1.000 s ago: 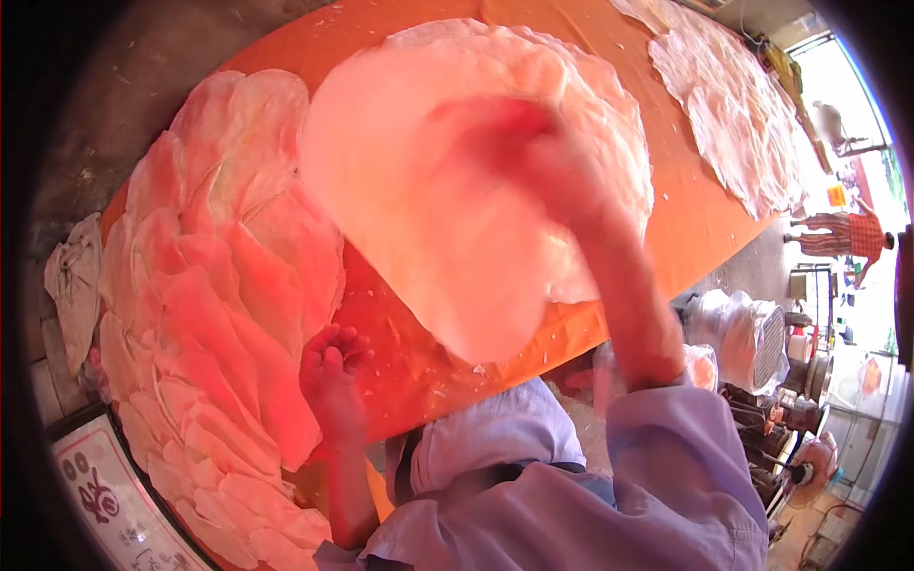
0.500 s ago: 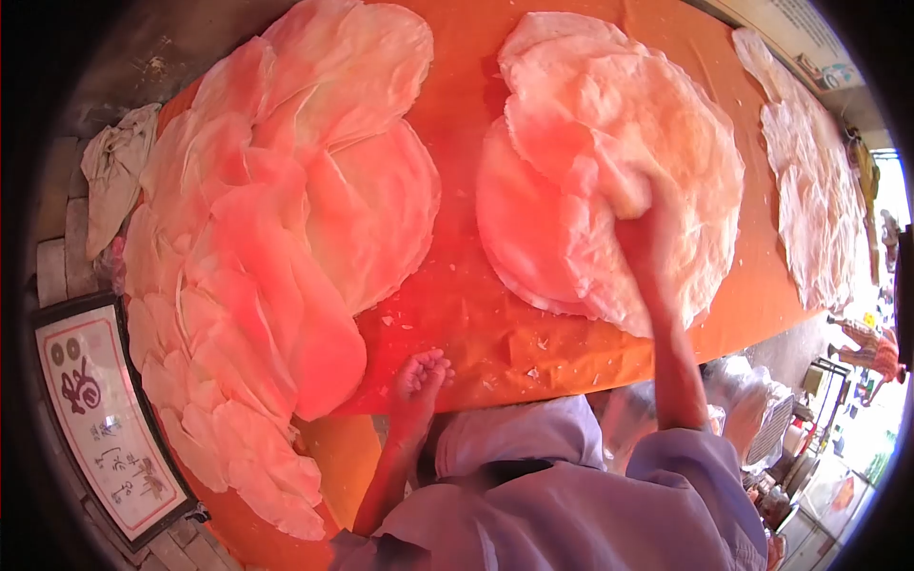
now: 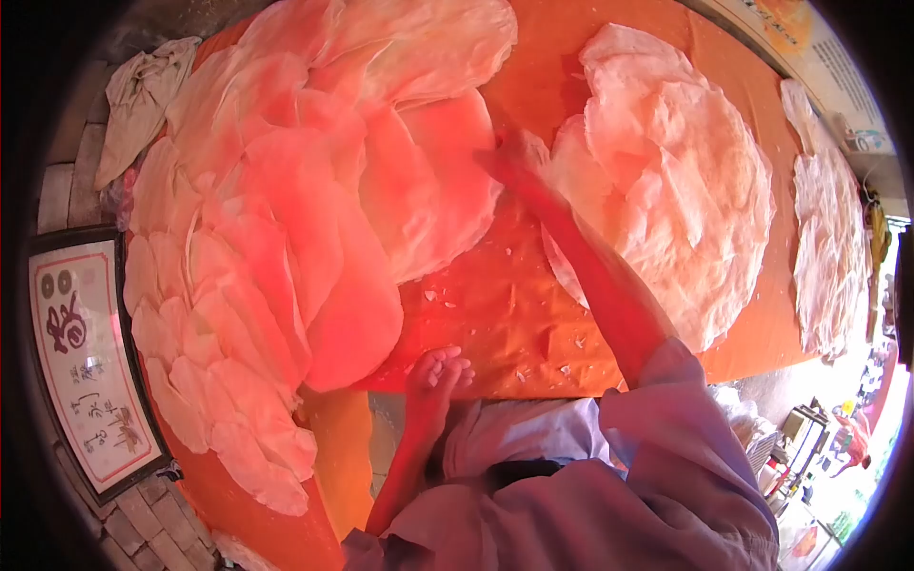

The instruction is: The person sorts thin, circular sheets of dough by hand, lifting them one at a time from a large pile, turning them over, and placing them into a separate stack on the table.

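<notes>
Thin, round, floppy sheets, like pancake skins, lie on an orange-covered table. A large overlapping spread of sheets (image 3: 276, 219) fills the left side, and a rounder, crumpled pile of sheets (image 3: 695, 190) lies on the right. My right hand (image 3: 514, 162) reaches across the strip between them, its fingertips right at the edge of a left-hand sheet. Motion blurs its fingers. Low at the table's front edge is my left hand (image 3: 438, 376), palm up, fingers loosely curled and a little apart, with nothing in it.
Small flakes dot the orange cloth (image 3: 495, 314). More sheets (image 3: 828, 238) lie along the far right. A framed sign with writing (image 3: 95, 371) stands at the left, below a pale cloth (image 3: 143, 95). Equipment (image 3: 795, 443) stands at the lower right.
My right hand has left the top of the right pile and swung left to the left spread's edge. My left hand's fingers have loosened slightly. The whole view has shifted.
</notes>
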`<move>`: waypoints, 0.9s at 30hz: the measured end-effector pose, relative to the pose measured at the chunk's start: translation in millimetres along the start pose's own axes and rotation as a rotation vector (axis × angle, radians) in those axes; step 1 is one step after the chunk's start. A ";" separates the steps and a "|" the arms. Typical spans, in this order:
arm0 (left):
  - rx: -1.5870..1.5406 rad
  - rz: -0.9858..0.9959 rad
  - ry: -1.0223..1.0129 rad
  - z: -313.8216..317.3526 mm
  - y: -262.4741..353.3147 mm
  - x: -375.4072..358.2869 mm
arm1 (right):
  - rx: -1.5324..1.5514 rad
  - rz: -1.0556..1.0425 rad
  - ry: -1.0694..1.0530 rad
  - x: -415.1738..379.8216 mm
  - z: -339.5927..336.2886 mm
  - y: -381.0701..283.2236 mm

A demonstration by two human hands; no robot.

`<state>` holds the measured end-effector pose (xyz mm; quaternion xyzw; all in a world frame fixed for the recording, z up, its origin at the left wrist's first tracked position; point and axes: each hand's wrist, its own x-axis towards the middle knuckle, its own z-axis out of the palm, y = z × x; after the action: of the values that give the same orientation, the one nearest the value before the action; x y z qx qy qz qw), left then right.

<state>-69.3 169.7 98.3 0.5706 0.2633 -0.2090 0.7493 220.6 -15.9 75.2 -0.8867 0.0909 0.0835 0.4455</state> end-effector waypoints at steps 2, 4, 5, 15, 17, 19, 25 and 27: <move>-0.002 0.019 -0.009 -3.8 -7.7 1.8 | -0.072 -0.033 0.070 -7.3 1.2 -16.6; 0.006 -0.014 -0.015 -2.6 -4.2 2.4 | -0.004 -0.079 0.127 -9.9 7.9 -22.0; 0.014 -0.030 -0.017 -1.9 -2.5 2.3 | 0.199 0.061 0.014 -8.9 9.3 -14.5; -0.292 -0.140 -0.157 -5.7 -7.6 19.1 | 0.485 0.007 0.069 -104.9 -44.2 -84.1; -0.568 -0.252 -0.276 -4.6 -7.8 29.5 | 0.681 0.042 0.273 -130.8 -51.5 -52.1; -0.832 -0.176 -0.318 13.6 2.0 34.5 | 0.820 0.073 0.090 -159.0 -92.0 -28.0; -1.098 -0.069 -0.365 20.4 -11.4 56.4 | 0.786 0.227 0.212 -224.8 -113.7 69.4; -1.033 -0.054 -0.313 30.5 8.2 44.9 | 0.763 0.212 0.188 -239.1 -126.3 82.7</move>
<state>-24.8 141.8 82.4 0.0831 0.2316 -0.1539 0.9569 -22.3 -145.4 140.3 -0.6473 0.2464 0.0080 0.7212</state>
